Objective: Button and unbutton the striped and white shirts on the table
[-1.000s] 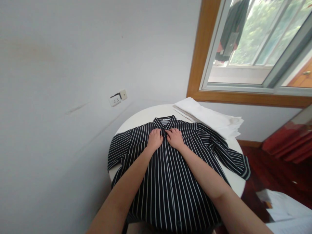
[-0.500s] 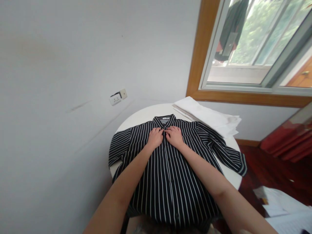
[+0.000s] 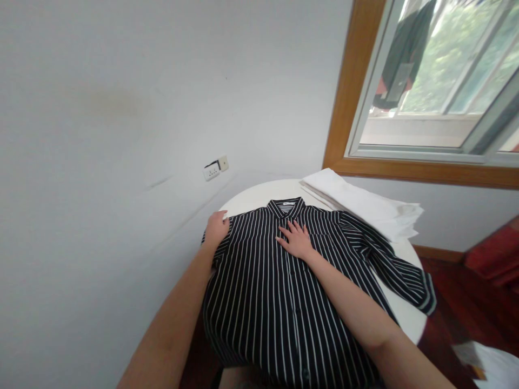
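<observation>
Laid on round table (image 3: 253, 197): striped button-up shirt (image 3: 259, 292), collar (image 3: 299, 209) toward far edge, front already flat, right-edge sleeve (image 3: 401, 275) not yet smoothed. Splayed on front: right hand (image 3: 297, 241). At left-edge sleeve (image 3: 224, 247): left hand (image 3: 216, 229), grip impossible to tell.

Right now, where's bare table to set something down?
A far strip of table, behind the shirt and left of the collar; a wedge between right sleeve and shirt body. Crowded: middle, under shirt and right hand; far right, under the white stack; left, at the left hand.
</observation>
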The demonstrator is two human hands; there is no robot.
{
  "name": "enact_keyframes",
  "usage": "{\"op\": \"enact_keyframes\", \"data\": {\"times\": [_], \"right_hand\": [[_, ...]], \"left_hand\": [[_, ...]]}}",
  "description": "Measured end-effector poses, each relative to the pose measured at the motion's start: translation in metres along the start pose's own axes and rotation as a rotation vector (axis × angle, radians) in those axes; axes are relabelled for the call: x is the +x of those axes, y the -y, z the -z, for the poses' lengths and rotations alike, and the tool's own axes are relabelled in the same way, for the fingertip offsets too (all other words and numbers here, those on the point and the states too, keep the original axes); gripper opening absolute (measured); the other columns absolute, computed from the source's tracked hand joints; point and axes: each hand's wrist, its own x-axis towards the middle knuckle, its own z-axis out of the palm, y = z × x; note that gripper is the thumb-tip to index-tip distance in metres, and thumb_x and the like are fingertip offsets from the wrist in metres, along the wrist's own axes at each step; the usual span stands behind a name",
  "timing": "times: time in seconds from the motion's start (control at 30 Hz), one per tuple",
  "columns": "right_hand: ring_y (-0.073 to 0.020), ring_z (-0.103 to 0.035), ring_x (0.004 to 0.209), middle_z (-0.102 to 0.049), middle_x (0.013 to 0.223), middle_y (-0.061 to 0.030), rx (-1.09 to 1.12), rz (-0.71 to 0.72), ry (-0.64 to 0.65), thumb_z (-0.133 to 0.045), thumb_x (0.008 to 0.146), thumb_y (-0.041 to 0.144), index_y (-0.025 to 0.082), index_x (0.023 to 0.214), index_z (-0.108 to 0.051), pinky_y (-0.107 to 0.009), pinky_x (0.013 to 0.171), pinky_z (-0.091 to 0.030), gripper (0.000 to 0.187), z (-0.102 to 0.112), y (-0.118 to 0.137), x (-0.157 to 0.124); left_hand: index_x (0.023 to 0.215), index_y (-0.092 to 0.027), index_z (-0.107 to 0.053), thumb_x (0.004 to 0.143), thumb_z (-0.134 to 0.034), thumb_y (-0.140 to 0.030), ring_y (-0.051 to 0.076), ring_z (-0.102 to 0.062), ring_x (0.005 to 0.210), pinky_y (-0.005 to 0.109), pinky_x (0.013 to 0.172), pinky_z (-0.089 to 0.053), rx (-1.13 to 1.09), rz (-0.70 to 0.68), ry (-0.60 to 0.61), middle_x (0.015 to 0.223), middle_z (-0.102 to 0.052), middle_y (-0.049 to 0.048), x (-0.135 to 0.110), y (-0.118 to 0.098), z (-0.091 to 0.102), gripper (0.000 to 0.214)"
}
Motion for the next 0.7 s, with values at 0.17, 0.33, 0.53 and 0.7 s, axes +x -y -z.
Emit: {"op": "enact_keyframes", "data": {"times": [0.17,0.33,0.53,0.7], "right_hand": [[-0.028,-0.014,0.141,-0.026,0.152,-0.0061,0.004,0.005,0.008,-0.022,0.088,0.069,0.035,0.139,-0.04,-0.053,0.11,-0.006,0.064,0.001,0.001,0.0],[-0.0277,-0.013,0.141,-0.025,0.152,-0.0048,0.004,0.002,0.014,-0.022,0.088,0.068,0.035,0.139,-0.038,-0.053,0.11,-0.005,0.063,0.002,0.001,0.0],[-0.0272,-0.013,0.141,-0.024,0.152,-0.0042,0.01,-0.005,0.015,-0.02,0.088,0.069,0.035,0.139,-0.039,-0.052,0.111,-0.004,0.064,0.003,0.001,0.0],[-0.0267,-0.012,0.141,-0.024,0.152,-0.0044,0.019,-0.003,0.021,-0.019,0.088,0.069,0.035,0.139,-0.038,-0.052,0.111,-0.004,0.064,0.004,0.001,0.0]], "left_hand": [[0.114,-0.012,-0.06,0.083,-0.034,-0.016,0.025,-0.057,0.11,0.038,0.1,-0.041,-0.035,0.199,0.083,0.115,-0.064,0.013,-0.01,0.057,0.0,0.04],[0.115,-0.01,-0.058,0.081,-0.041,-0.022,0.025,-0.055,0.114,0.036,0.099,-0.042,-0.087,0.247,0.132,0.119,-0.062,0.0145,-0.018,0.07,-0.008,0.04],[0.123,-0.01,-0.052,0.078,-0.05,-0.048,0.025,-0.062,0.099,0.035,0.086,-0.049,-0.27,0.427,0.29,0.11,-0.065,0.0125,-0.017,0.081,0.001,0.059],[0.089,-0.014,-0.07,0.082,-0.038,-0.058,0.027,-0.065,0.096,0.035,0.085,-0.051,-0.342,0.462,0.346,0.093,-0.072,0.0113,-0.027,0.093,0.011,0.055]]}}
